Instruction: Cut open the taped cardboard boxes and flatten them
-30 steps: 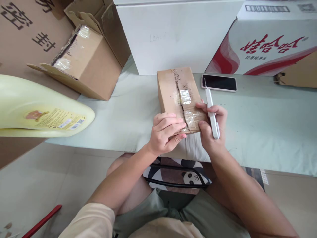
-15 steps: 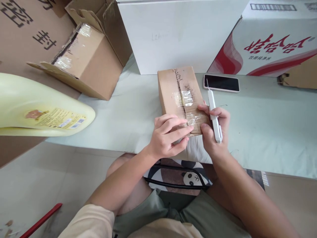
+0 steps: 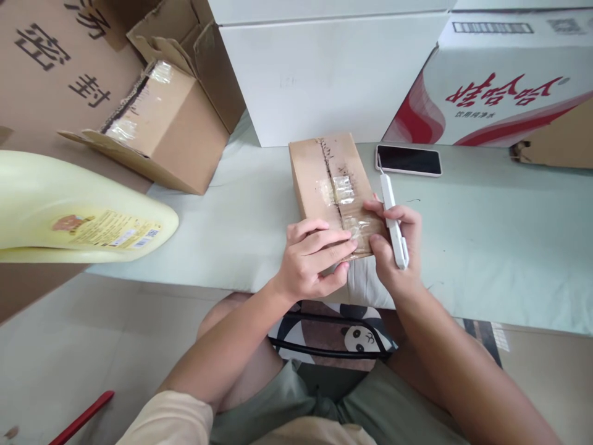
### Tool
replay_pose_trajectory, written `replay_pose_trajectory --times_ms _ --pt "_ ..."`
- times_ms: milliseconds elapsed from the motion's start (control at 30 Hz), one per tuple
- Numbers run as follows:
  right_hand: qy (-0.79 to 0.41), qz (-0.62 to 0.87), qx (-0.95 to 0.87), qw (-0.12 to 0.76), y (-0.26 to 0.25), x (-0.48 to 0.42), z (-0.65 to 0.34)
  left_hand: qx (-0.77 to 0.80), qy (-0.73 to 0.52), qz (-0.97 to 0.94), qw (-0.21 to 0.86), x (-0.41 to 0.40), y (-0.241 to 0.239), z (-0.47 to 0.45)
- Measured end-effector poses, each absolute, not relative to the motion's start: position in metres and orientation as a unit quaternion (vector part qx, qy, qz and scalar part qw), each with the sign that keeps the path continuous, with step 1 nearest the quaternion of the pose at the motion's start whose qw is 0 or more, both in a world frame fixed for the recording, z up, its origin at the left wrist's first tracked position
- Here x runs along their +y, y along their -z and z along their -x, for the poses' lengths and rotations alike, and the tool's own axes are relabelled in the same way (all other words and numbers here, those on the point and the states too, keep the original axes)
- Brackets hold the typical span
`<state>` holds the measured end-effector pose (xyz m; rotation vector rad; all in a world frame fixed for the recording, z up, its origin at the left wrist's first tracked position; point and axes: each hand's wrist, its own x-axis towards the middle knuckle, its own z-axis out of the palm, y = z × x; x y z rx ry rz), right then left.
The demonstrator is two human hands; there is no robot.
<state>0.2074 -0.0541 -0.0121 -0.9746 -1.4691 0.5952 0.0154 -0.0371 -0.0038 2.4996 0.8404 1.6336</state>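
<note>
A small brown cardboard box [image 3: 309, 170] stands before me, its top seam dark and torn, with clear tape [image 3: 340, 190] across the middle and more at the near end. My left hand [image 3: 312, 256] grips the near left corner, fingertips on the tape at the seam and thumb at the front edge. Held in my right hand [image 3: 402, 244] is a white box cutter [image 3: 392, 219], its thin tip pointing away from me, above the box's right side. The thumb and a finger of that hand also touch the box's right edge.
A phone [image 3: 407, 160] lies beyond the box cutter on the pale green cloth [image 3: 486, 247]. White cartons [image 3: 324, 80] stand behind. To the left are an opened cardboard box [image 3: 185, 136] and a yellow bottle [image 3: 92, 210]. A red strip [image 3: 83, 417] is at lower left.
The view has shifted slightly, so the scene sits a little lower and the box and phone a little farther left. Both hands keep nearly the same hold.
</note>
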Motion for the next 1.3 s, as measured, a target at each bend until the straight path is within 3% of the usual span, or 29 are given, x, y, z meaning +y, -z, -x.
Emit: replay_pose_trajectory --times_ms 400,667,1300 --pt "-0.071 0.439 -0.645 0.621 -0.053 -0.067 -0.215 0.288 -0.541 -0.790 0.029 -0.042 0.007 -0.022" --pt "-0.016 0.536 -0.694 0.480 -0.057 -0.073 -0.198 0.293 -0.533 -0.794 0.021 -0.044 0.008 -0.021" --pt "0.082 0.504 -0.752 0.416 -0.062 -0.073 -0.185 0.288 -0.549 -0.784 0.030 -0.043 0.006 -0.022"
